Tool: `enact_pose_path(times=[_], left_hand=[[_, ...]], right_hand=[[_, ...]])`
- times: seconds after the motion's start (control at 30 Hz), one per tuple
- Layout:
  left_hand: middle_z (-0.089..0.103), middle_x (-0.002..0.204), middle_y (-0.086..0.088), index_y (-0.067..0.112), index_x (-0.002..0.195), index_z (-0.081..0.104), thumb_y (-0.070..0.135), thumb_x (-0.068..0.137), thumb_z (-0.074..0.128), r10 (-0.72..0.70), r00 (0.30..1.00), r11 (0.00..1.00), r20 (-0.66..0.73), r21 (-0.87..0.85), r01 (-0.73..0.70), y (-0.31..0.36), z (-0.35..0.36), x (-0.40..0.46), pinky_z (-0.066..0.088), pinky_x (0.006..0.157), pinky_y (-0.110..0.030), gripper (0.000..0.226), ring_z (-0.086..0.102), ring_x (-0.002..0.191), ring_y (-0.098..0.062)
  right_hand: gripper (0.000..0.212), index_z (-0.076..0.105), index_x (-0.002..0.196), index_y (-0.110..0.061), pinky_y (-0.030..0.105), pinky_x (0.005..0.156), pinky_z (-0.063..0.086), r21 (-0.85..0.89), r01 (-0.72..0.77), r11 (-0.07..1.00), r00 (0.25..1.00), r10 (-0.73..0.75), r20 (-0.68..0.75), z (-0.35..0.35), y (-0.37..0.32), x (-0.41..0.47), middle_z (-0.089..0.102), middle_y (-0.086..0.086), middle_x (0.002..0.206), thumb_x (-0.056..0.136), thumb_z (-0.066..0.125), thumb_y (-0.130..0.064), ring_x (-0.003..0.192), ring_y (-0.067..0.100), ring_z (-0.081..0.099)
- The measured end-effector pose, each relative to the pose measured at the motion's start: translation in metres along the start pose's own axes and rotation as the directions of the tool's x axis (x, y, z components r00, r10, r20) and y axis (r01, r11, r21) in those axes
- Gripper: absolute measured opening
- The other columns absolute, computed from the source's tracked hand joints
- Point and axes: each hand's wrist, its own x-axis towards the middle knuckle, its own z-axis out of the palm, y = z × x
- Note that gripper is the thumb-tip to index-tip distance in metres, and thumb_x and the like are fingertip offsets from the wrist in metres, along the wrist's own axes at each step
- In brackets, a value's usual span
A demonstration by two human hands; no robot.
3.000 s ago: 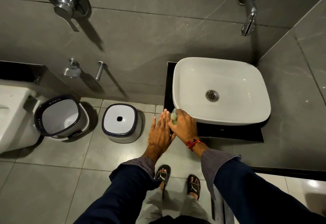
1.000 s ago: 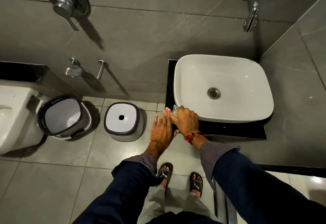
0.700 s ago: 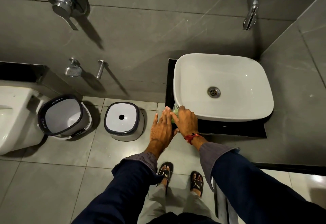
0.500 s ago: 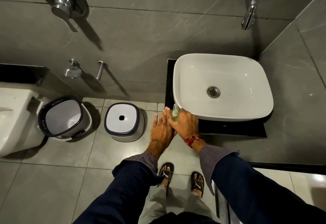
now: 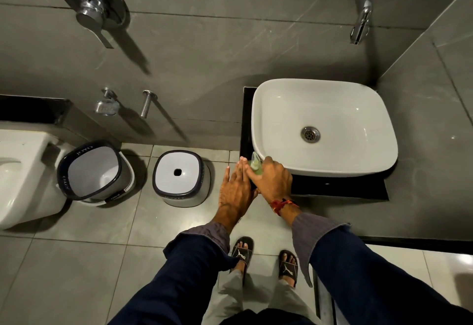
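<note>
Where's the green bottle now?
Head view, centre: the bottle, held by the right hand, is at the front-left corner of the sink, left hand beside it.

- You are standing in a bathroom: grey tiles cover the wall (image 5: 217, 55) and the floor (image 5: 76, 260).
- A white basin (image 5: 345, 109) sits on a black counter (image 5: 332, 187) in the right corner, with a chrome tap (image 5: 361, 12) on the wall above it.
- To your left are a white toilet (image 5: 20, 171), a shower mixer (image 5: 92, 9) on the wall, and a bucket (image 5: 88, 148) and stool (image 5: 179, 176) on the floor.
</note>
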Motion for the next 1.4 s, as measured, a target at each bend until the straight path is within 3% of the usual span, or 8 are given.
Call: enact_pose_path(times=[0.3, 0.8, 0.9, 0.97, 1.03, 1.1, 1.23, 1.4], left_hand=[[-0.001, 0.173, -0.015, 0.005, 0.162, -0.003, 0.058, 0.103, 0.043, -0.023, 1.000, 0.999, -0.010, -0.025, 0.023, 0.000, 0.001, 0.000, 0.006, 0.132, -0.049, 0.092, 0.002, 0.161, -0.026], [0.002, 0.173, -0.012, 0.009, 0.163, -0.005, 0.057, 0.102, 0.048, -0.033, 0.999, 0.997, -0.029, -0.064, 0.031, 0.000, 0.000, -0.001, 0.005, 0.132, -0.048, 0.094, 0.006, 0.161, -0.026], [0.001, 0.173, -0.013, 0.007, 0.162, -0.007, 0.058, 0.102, 0.047, -0.030, 0.999, 0.998, -0.024, -0.049, 0.029, 0.000, -0.002, -0.002, 0.005, 0.132, -0.048, 0.096, 0.006, 0.161, -0.025], [0.003, 0.173, -0.012, 0.006, 0.162, -0.008, 0.055, 0.101, 0.050, -0.037, 0.999, 0.995, -0.020, -0.089, 0.035, 0.000, -0.004, -0.003, 0.007, 0.132, -0.048, 0.097, 0.009, 0.161, -0.025], [0.011, 0.172, -0.013, 0.007, 0.162, -0.010, 0.042, 0.100, 0.058, -0.065, 0.998, 0.960, -0.005, -0.272, 0.061, 0.000, -0.005, -0.007, 0.016, 0.130, -0.050, 0.098, 0.019, 0.159, -0.028], [0.025, 0.168, -0.017, 0.005, 0.162, -0.010, 0.023, 0.098, 0.062, -0.112, 0.993, 0.838, 0.045, -0.533, 0.119, 0.002, -0.008, -0.009, 0.031, 0.124, -0.051, 0.098, 0.035, 0.151, -0.036], [0.033, 0.164, -0.022, 0.001, 0.162, 0.001, 0.002, 0.098, 0.055, -0.119, 0.989, 0.747, 0.085, -0.649, 0.146, 0.001, -0.011, -0.014, 0.036, 0.121, -0.047, 0.083, 0.040, 0.148, -0.038], [0.051, 0.151, -0.023, 0.005, 0.162, 0.011, -0.009, 0.092, 0.051, -0.111, 0.993, 0.720, 0.048, -0.685, 0.114, -0.003, -0.016, -0.015, 0.045, 0.112, -0.040, 0.081, 0.054, 0.133, -0.041]], right_hand=[[0.033, 0.067, 0.111, -0.009, 0.028, 0.063, 0.050, 0.178, 0.199, 0.964, 0.974, -0.215, 0.077, -0.010, 0.006, 0.013, 0.052, 0.008, 0.112, 0.090, 0.067, -0.035, 0.081, 0.028, 0.065], [0.016, 0.072, 0.100, -0.019, 0.024, 0.065, 0.051, 0.273, 0.358, 0.893, 0.891, -0.414, 0.185, -0.016, 0.021, 0.015, 0.047, 0.001, 0.118, 0.087, 0.070, -0.010, 0.088, 0.026, 0.061], [0.029, 0.068, 0.109, -0.024, 0.009, 0.058, 0.043, 0.323, 0.370, 0.871, 0.893, -0.429, 0.134, -0.012, 0.024, 0.010, 0.046, -0.001, 0.120, 0.088, 0.065, -0.004, 0.086, 0.015, 0.055], [0.038, 0.064, 0.115, -0.026, 0.008, 0.063, 0.049, 0.420, 0.276, 0.865, 0.943, -0.329, 0.057, -0.009, 0.027, 0.000, 0.048, -0.002, 0.120, 0.089, 0.057, 0.001, 0.086, 0.007, 0.054], [0.035, 0.064, 0.112, -0.019, 0.028, 0.083, 0.057, 0.504, 0.089, 0.859, 0.996, -0.074, -0.051, 0.000, 0.036, -0.016, 0.057, 0.000, 0.117, 0.090, 0.050, 0.004, 0.095, 0.011, 0.059], [0.032, 0.065, 0.118, -0.011, 0.040, 0.098, 0.052, 0.594, -0.146, 0.791, 0.989, 0.135, 0.063, 0.012, 0.044, -0.029, 0.066, 0.007, 0.119, 0.094, 0.049, 0.003, 0.109, 0.019, 0.062], [0.038, 0.055, 0.134, -0.005, 0.041, 0.113, 0.042, 0.725, -0.418, 0.548, 0.900, 0.138, 0.415, 0.017, 0.037, -0.029, 0.061, 0.013, 0.134, 0.098, 0.048, 0.002, 0.125, 0.022, 0.056], [0.039, 0.057, 0.133, -0.009, 0.026, 0.103, 0.044, 0.699, -0.374, 0.609, 0.909, 0.093, 0.406, 0.015, 0.029, -0.020, 0.065, 0.006, 0.128, 0.095, 0.053, 0.000, 0.119, 0.013, 0.058]])
